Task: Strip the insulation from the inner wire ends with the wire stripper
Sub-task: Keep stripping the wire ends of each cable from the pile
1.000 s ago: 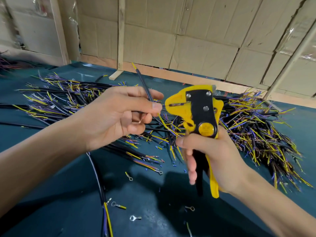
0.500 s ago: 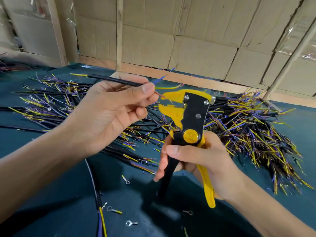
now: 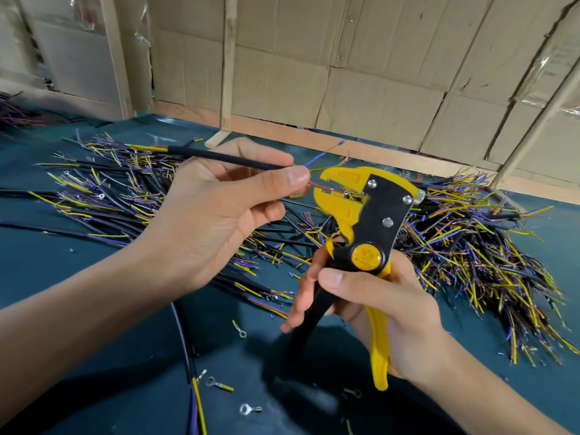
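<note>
Feeding the red inner wire (image 3: 320, 185) into the wire stripper (image 3: 361, 215) now: my left hand (image 3: 219, 211) pinches the black cable (image 3: 219, 158), swung level since a second ago; my right hand (image 3: 386, 306) grips the spread handles, so seemingly uncut.

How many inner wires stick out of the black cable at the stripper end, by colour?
Blue wire: 1
Yellow-green wire: 1
Red wire: 1, reaching into the wire stripper
Total: 3, all from the black cable
</note>
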